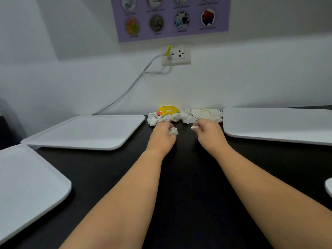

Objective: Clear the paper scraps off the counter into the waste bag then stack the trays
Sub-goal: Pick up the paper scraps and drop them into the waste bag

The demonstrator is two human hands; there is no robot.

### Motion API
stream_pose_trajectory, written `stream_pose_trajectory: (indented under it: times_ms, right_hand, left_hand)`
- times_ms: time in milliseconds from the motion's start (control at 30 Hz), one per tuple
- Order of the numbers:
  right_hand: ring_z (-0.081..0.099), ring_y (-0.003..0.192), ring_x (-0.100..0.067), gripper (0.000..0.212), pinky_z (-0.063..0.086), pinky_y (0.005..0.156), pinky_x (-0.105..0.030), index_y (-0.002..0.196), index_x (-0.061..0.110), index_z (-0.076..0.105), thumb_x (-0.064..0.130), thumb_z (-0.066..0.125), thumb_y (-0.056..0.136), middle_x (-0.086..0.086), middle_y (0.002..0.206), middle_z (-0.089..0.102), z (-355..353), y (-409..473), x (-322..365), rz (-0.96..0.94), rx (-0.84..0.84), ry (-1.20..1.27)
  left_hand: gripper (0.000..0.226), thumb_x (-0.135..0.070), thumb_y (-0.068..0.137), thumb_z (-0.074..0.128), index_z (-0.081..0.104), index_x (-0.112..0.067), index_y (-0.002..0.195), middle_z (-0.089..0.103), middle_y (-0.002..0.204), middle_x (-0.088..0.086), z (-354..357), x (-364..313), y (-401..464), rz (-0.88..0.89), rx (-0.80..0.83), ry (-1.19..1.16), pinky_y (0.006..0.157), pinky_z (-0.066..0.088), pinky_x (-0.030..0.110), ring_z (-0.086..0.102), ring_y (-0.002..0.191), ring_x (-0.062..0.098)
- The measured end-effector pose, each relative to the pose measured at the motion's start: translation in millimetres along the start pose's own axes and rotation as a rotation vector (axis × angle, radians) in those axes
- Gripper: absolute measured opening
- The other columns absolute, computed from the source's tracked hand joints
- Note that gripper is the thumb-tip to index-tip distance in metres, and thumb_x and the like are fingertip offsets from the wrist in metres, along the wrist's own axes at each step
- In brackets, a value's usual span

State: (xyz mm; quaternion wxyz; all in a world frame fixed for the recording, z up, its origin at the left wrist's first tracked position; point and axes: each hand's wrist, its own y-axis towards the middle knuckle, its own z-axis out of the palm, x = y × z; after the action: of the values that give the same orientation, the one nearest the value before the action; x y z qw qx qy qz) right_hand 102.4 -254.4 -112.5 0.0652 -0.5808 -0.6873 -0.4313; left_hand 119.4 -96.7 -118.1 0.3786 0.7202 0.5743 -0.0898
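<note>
trays (pixel 86 131) flank the scrap pile (pixel 185 115) on the counter (pixel 188 177) | left hand (pixel 162 135) fingers curled round a scrap (pixel 173 131) | right hand (pixel 209 133) fingers pinch a scrap (pixel 194 127)

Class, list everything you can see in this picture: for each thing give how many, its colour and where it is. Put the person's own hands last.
Trays: three whole, white, two at left, one at right; a white edge at far right may be a fourth.
Paper scraps: a pile, white, crumpled, against the wall between the trays.
Yellow object: one, behind the scraps.
Counter: one, black.
Wall socket: one, white, with a white cable plugged in.
Poster: one, purple, on the wall.
Left hand: pinches a white scrap.
Right hand: pinches a small white scrap.
</note>
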Motion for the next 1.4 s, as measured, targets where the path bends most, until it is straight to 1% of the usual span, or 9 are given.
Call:
stream_pose_trajectory:
  times_ms: [67,200,333,567,767,933,1133,1300,1400]
  right_hand:
    - [0.055,0.083,-0.020,0.014,0.040,0.073,-0.028,0.091,0.009,0.063,0.017,0.052,0.093,-0.005,0.087,0.060,-3.4,-15.7,11.5,0.018,0.033,0.051]
    - [0.060,0.083,-0.023,0.016,0.048,0.079,-0.035,0.088,0.009,0.063,0.019,0.052,0.093,-0.006,0.084,0.064,-11.8,-51.3,39.2,0.045,0.073,0.149]
    - [0.059,0.090,-0.020,0.018,0.045,0.078,-0.029,0.098,0.008,0.064,0.019,0.050,0.095,-0.007,0.096,0.065,-21.6,-87.5,68.0,0.063,0.097,0.172]
    - [0.057,0.085,-0.018,0.016,0.040,0.072,-0.024,0.097,0.007,0.065,0.017,0.052,0.094,-0.008,0.095,0.066,-28.5,-152.9,116.2,0.052,0.123,0.255]
    - [0.060,0.093,-0.020,0.018,0.046,0.081,-0.031,0.100,0.008,0.067,0.014,0.052,0.092,-0.007,0.099,0.067,-28.4,-209.9,163.7,-0.119,0.170,0.245]
    - [0.058,0.090,-0.023,0.014,0.045,0.079,-0.037,0.095,0.008,0.065,0.013,0.053,0.091,-0.007,0.093,0.065,-13.2,-269.2,210.0,-0.413,0.118,0.285]
    - [0.056,0.088,-0.016,0.015,0.045,0.079,-0.028,0.100,0.011,0.066,0.012,0.055,0.091,-0.003,0.091,0.062,51.2,-349.5,251.9,-0.500,0.377,0.411]
    - [0.054,0.087,-0.010,0.016,0.042,0.076,-0.018,0.101,0.011,0.066,0.016,0.053,0.093,0.000,0.097,0.056,128.3,-406.8,271.7,-0.329,0.639,0.450]
    - [0.054,0.095,-0.013,0.021,0.040,0.080,-0.017,0.110,0.008,0.063,0.014,0.052,0.094,-0.001,0.106,0.051,176.8,-441.5,276.4,-0.231,0.783,0.414]
  left_hand:
    - [0.026,-0.015,0.086,0.055,0.060,-0.013,0.112,0.056,0.116,0.003,-8.2,-4.0,-18.1,-0.014,-0.009,-0.012,0.085,0.040,0.025,0.053,0.105,0.018]
    - [0.024,-0.014,0.086,0.056,0.061,-0.013,0.110,0.054,0.113,0.003,-27.3,-15.8,-57.9,-0.021,-0.009,-0.007,0.085,0.038,0.022,0.052,0.103,0.017]
    - [0.021,-0.011,0.085,0.055,0.062,-0.013,0.105,0.055,0.109,0.003,-47.7,-24.5,-100.1,-0.021,-0.007,0.003,0.081,0.037,0.022,0.052,0.098,0.016]
    - [0.020,-0.009,0.083,0.056,0.063,-0.011,0.101,0.056,0.106,0.004,-90.5,-27.9,-173.3,-0.042,-0.054,0.013,0.079,0.037,0.020,0.053,0.096,0.016]
    - [0.012,-0.005,0.080,0.054,0.062,-0.014,0.085,0.055,0.092,0.004,-135.3,-28.7,-240.7,0.034,-0.105,0.036,0.066,0.029,0.013,0.050,0.085,0.014]
    - [0.016,-0.005,0.081,0.061,0.064,-0.020,0.085,0.052,0.077,-0.015,-176.4,-9.2,-318.1,0.021,-0.335,-0.088,0.068,0.035,0.003,0.050,0.076,-0.008]
    - [0.018,-0.010,0.082,0.068,0.066,-0.024,0.092,0.061,0.089,-0.014,-223.3,61.3,-429.1,-0.106,-0.435,-0.064,0.074,0.046,0.012,0.058,0.086,0.001]
    - [0.017,-0.011,0.083,0.067,0.066,-0.024,0.095,0.057,0.090,-0.016,-237.2,133.4,-516.1,-0.361,-0.495,0.000,0.071,0.043,0.007,0.056,0.085,-0.004]
    - [0.019,-0.014,0.085,0.065,0.064,-0.026,0.100,0.053,0.093,-0.018,-237.7,171.4,-563.2,-0.527,-0.501,0.000,0.073,0.046,0.011,0.056,0.086,0.000]
